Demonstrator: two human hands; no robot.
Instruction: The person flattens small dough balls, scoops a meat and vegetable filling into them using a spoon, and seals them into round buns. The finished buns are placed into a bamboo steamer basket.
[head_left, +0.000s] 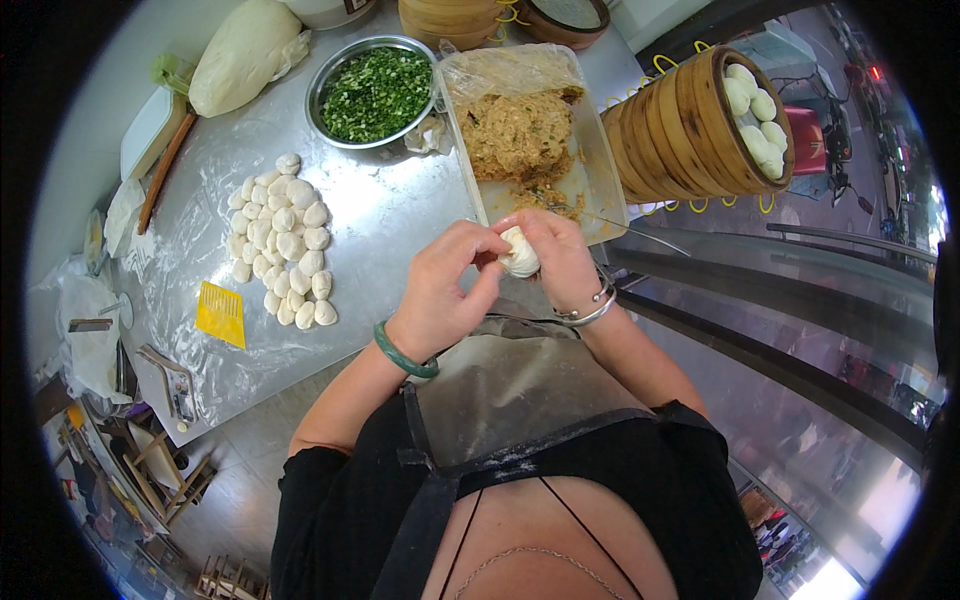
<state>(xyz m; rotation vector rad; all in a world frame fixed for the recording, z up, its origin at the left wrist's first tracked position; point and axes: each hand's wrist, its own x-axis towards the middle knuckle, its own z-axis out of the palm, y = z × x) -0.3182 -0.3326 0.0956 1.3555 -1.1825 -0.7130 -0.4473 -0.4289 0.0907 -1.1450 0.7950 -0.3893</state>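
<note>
A small pleated dough bun (519, 255) is held between my two hands. My left hand (451, 281), with a green bangle at its wrist, pinches the bun's folds with thumb and fingertips. Curled round the other side of the bun is my right hand (553, 251), with silver bangles at the wrist. Just beyond the hands, a plastic tub (609, 184) holds minced filling (517, 135), and a thin metal utensil (652, 238) leans across its near edge. Many floured dough pieces (291, 246) lie in a cluster on the metal table (375, 225).
Left of the dough pieces lies a yellow scraper (220, 315). A steel bowl of chopped green onion (375, 94) and a large dough lump (244, 56) stand at the back. Stacked bamboo steamers (675, 127), with buns in the end one, are at the right. A wooden stick (166, 176) lies far left.
</note>
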